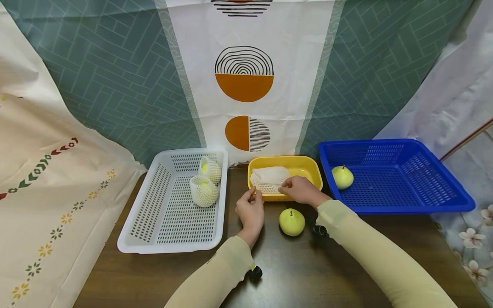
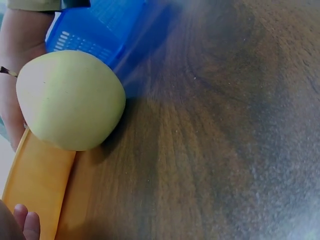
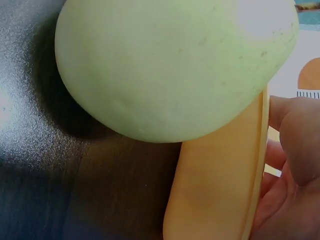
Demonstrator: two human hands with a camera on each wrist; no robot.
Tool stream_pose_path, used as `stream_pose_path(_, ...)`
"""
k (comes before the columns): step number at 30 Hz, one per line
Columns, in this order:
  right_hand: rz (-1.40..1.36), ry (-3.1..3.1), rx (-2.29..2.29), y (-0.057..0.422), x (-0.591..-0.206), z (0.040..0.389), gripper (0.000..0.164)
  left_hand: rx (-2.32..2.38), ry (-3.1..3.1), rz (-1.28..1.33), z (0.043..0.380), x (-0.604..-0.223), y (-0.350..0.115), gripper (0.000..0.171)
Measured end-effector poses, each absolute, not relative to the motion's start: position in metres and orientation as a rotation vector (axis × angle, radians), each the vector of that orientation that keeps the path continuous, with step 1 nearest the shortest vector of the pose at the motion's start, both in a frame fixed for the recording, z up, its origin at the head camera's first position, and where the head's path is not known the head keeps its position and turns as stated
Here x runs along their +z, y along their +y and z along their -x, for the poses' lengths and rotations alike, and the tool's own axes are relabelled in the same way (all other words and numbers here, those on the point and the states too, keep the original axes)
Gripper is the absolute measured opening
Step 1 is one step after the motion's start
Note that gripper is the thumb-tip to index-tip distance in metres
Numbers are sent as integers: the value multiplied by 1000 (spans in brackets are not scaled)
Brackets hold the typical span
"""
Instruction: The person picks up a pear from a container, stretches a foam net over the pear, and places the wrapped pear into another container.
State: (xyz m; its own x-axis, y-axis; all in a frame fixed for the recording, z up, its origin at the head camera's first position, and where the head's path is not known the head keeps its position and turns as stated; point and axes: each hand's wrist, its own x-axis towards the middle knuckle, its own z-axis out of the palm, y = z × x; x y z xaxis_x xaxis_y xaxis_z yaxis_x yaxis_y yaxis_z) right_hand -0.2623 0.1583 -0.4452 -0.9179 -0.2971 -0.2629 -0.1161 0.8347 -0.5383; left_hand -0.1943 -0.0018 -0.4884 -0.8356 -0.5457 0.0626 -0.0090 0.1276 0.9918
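A white foam net sleeve (image 1: pixel 271 176) lies in the small yellow basket (image 1: pixel 285 161), its near edge by the front rim. My left hand (image 1: pixel 251 209) pinches the left corner of that edge between thumb and fingertips. Over the basket's front right, my right hand (image 1: pixel 301 190) pinches the sleeve's other corner, fingers bent. Between my forearms a bare yellow-green pear (image 1: pixel 292 222) stands on the table, stem up. It fills much of the right wrist view, where part of my right hand (image 3: pixel 295 155) shows behind the basket's wall (image 3: pixel 217 185).
To the left, a white basket (image 1: pixel 169 247) holds two pears in foam nets (image 1: pixel 204 191). A blue basket (image 1: pixel 396 209) at the right has one bare pear (image 1: pixel 342 177) in its left corner. Patterned cloth (image 1: pixel 246 90) hangs behind the dark wooden table (image 1: pixel 292 273).
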Motion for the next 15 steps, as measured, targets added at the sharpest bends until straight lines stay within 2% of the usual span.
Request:
stream_pose_path(6,380,2661,-739,158,-448,263,44,-1770,-2000,-551,195,-486,-2,22)
stream_pose_path(15,371,2650,-912,153,-446,264,22,-1805,-1990,-556,194,-485,-3,23)
